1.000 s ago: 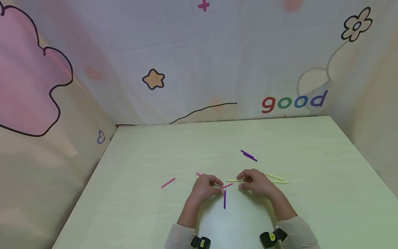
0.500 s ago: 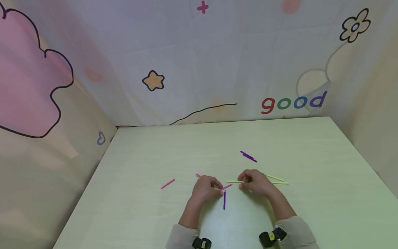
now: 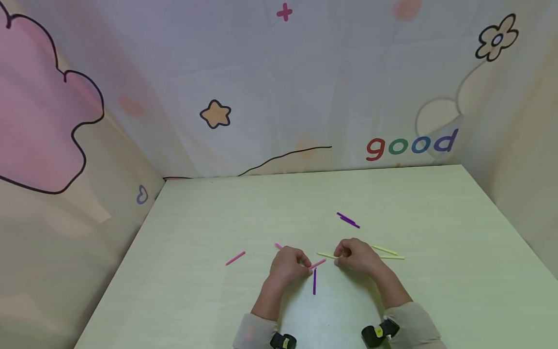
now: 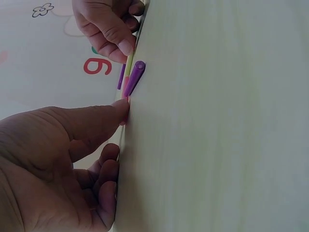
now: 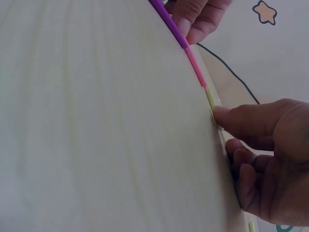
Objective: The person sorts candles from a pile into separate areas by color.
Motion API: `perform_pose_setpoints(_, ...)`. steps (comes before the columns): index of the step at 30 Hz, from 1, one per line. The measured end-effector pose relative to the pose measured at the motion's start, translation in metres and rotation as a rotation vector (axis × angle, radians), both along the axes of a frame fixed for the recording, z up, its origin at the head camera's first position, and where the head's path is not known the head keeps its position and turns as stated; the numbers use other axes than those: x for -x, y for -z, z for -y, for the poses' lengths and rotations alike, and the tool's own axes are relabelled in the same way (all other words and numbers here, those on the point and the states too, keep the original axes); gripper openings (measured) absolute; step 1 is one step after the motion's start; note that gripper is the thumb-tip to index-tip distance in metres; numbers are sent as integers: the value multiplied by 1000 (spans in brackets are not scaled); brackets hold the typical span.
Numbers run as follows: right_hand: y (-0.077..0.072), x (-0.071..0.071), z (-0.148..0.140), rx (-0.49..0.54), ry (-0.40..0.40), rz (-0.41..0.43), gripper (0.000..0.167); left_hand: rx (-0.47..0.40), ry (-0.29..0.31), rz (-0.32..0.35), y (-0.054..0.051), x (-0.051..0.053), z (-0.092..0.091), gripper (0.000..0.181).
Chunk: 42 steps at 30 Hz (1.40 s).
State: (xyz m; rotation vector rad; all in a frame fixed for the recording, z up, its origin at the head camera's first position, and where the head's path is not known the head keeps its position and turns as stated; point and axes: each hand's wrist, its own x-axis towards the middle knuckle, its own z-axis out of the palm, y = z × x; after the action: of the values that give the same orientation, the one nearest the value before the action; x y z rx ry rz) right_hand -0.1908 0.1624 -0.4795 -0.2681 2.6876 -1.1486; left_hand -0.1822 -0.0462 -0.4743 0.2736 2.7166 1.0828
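My left hand (image 3: pixel 288 264) pinches a short pink stick (image 3: pixel 318 263) between thumb and fingertips, low over the table. To its right, my right hand (image 3: pixel 358 256) pinches a thin yellow-green stick (image 3: pixel 325 255), whose free end points left toward the pink one. In the right wrist view the pink stick (image 5: pixel 196 67) and the yellow-green stick (image 5: pixel 210 98) appear nearly in line. A purple stick (image 3: pixel 315 282) lies upright in the head view, just below the pink stick's left end; whether they touch is unclear. Another pink stick (image 3: pixel 278 245) is partly hidden behind my left hand.
A further pink stick (image 3: pixel 235 258) lies on the left of the pale table (image 3: pixel 183 300). Two purple sticks (image 3: pixel 348 220) lie side by side farther back. More yellow-green sticks (image 3: pixel 386 250) lie behind my right wrist. A printed cloth backdrop (image 3: pixel 279 87) rises behind the table.
My right thumb and fingertips have come together on the yellow-green stick, and it has turned from level to slanting slightly. My left hand and the pink stick have barely moved.
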Motion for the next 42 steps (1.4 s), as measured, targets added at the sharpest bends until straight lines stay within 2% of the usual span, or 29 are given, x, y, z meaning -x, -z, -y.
perform_pose_setpoints(12,0,0,3,-45,12,13,9,-14,-4,7,-1,0,1,11)
perform_pose_setpoints(20,-4,-2,3,8,24,10,7,-15,-4,4,-1,2,1,11)
perform_pose_setpoints(26,-6,-6,1,59,25,10,7,-11,3,-12,1,1,2,11)
perform_pose_setpoints(32,-12,-13,-2,84,22,-37,6,-12,-1,-19,3,2,3,10)
perform_pose_setpoints(42,-22,-29,-24,55,54,-82,5,-4,-11,-11,4,1,1,11)
